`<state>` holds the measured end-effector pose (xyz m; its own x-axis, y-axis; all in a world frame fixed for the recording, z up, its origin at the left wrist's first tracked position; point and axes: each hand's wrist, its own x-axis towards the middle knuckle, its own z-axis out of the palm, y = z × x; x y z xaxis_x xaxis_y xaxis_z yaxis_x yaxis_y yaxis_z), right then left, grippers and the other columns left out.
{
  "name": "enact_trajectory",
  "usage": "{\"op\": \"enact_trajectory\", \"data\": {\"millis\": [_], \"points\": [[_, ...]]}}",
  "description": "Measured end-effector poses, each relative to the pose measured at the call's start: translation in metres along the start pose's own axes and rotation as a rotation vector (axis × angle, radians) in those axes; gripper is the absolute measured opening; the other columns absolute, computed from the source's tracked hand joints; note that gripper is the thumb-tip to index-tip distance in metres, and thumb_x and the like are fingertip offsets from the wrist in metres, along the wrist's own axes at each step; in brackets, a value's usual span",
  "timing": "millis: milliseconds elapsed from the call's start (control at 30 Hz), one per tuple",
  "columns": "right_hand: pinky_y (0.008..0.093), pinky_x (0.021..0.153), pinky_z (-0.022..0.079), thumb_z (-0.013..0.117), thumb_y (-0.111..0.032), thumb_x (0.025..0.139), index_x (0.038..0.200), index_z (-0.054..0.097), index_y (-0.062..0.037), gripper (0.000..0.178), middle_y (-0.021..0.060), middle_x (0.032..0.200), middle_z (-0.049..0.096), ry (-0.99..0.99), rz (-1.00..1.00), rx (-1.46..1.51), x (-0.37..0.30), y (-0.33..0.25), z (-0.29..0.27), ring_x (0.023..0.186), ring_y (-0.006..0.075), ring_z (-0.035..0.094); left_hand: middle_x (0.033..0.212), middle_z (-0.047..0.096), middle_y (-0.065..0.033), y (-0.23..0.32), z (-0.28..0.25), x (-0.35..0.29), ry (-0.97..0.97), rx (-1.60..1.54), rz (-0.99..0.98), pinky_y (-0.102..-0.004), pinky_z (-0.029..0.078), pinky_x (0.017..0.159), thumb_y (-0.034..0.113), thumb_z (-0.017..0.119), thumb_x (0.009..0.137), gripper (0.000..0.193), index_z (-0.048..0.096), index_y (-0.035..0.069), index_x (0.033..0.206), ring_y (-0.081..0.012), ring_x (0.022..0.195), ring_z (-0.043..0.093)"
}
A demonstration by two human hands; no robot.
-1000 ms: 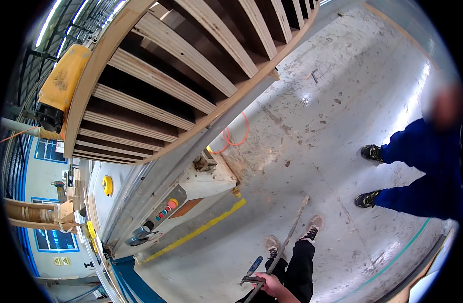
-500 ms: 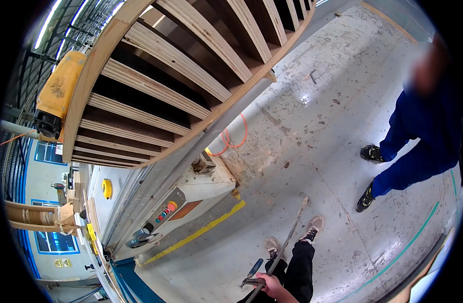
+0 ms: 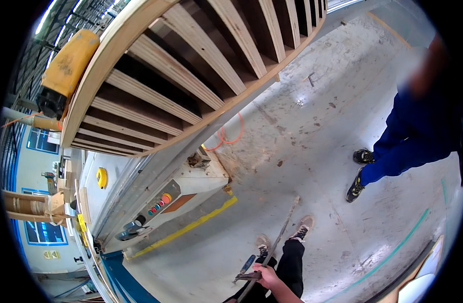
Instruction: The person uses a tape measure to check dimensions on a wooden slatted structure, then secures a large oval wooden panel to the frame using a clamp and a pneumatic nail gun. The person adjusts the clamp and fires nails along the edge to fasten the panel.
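A long bar clamp (image 3: 280,237) slants across the lower middle of the view, one end of its thin metal bar out over the floor past my shoes. My right hand (image 3: 268,277) is closed around it near the sliding jaw. The clamp's blue screw handle (image 3: 248,262) sticks up just left of my fingers. I cannot see my left hand. Above, at the far left and middle, a big curved wooden frame (image 3: 201,120) with several layered plywood slats rests on a machine table.
The white machine base (image 3: 196,187) carries coloured buttons on a panel. On its table are a yellow tape measure (image 3: 101,178) and a yellow tool (image 3: 70,70) by the frame. An orange hose (image 3: 241,132) loops over the floor. Another person in blue trousers (image 3: 393,156) stands at right.
My view has shifted slightly, so the machine and floor sit further left and the frame further right. My right hand keeps its hold on the bar clamp.
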<state>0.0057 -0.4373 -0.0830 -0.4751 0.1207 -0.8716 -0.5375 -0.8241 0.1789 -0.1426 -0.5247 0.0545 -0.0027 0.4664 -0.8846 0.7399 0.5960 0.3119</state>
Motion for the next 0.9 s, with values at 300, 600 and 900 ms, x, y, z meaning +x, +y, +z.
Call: {"op": "enact_trajectory", "data": {"millis": [300, 600, 900], "points": [[0.0539, 0.084, 0.059, 0.06, -0.005, 0.098, 0.128, 0.054, -0.0006, 0.032, 0.0165, 0.112, 0.067, 0.155, 0.054, -0.07, 0.018, -0.002, 0.013, 0.096, 0.0367, 0.071, 0.093, 0.071, -0.0271, 0.002, -0.017, -0.001, 0.02, -0.132, 0.143, -0.0513, 0.055, 0.078, 0.026, 0.068, 0.092, 0.035, 0.064, 0.0, 0.115, -0.0472, 0.087, 0.068], [0.049, 0.085, 0.06, 0.056, -0.012, 0.104, 0.122, 0.054, 0.0015, 0.022, 0.0172, 0.104, 0.065, 0.063, 0.094, 0.033, 0.057, 0.053, -0.001, 0.094, 0.0365, 0.07, 0.095, 0.07, -0.0313, -0.015, -0.041, -0.032, -0.021, -0.03, 0.08, -0.0558, 0.054, 0.08, 0.027, 0.063, 0.093, 0.037, 0.062, -0.002, 0.115, -0.05, 0.091, 0.068], [0.0469, 0.073, 0.061, 0.059, -0.013, 0.103, 0.112, 0.062, -0.0004, 0.016, 0.0106, 0.093, 0.063, 0.277, 0.067, 0.008, 0.06, 0.08, 0.0, 0.077, 0.0297, 0.068, 0.09, 0.07, -0.0305, -0.042, -0.026, -0.038, 0.013, 0.02, 0.063, -0.0575, 0.054, 0.075, 0.03, 0.063, 0.095, 0.036, 0.06, -0.001, 0.112, -0.0504, 0.086, 0.067]]}}
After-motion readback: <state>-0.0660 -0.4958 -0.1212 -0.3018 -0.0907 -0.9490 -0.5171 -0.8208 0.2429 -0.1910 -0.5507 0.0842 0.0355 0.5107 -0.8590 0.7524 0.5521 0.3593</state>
